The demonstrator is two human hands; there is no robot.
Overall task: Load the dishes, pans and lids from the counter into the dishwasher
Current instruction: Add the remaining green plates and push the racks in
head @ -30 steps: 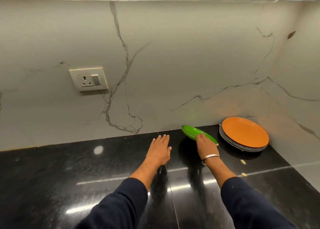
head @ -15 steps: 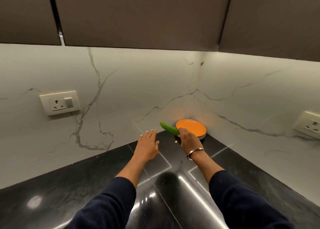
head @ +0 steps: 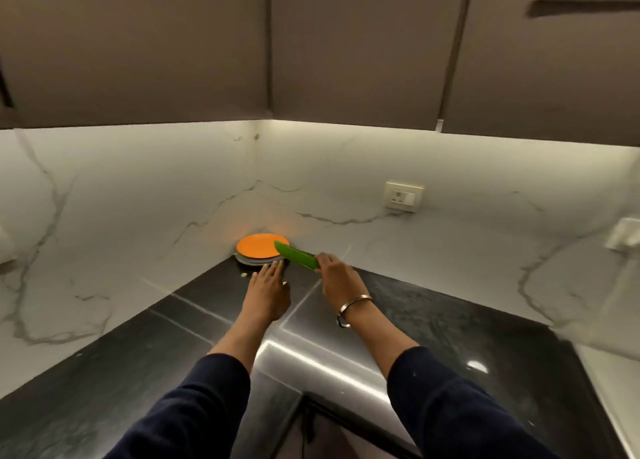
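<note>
An orange plate (head: 258, 245) tops a short stack of grey plates (head: 254, 260) in the far corner of the black counter (head: 433, 320). My right hand (head: 337, 278) grips the near edge of a green plate (head: 298, 256), held tilted above the counter with its far edge over the stack's right side. My left hand (head: 266, 292) lies flat with straight fingers, its fingertips at the front rim of the stack. The dishwasher is out of view.
White marble walls meet behind the stack. A wall socket (head: 403, 196) sits on the right wall, and dark cabinets (head: 346, 49) hang overhead. Small crumbs (head: 244, 275) lie by the stack. The counter's inner corner edge (head: 304, 394) is near my sleeves.
My view has swung left and up. The green plate in my right hand went from the stack's left side to its right side. My left hand reached forward to the stack's rim.
</note>
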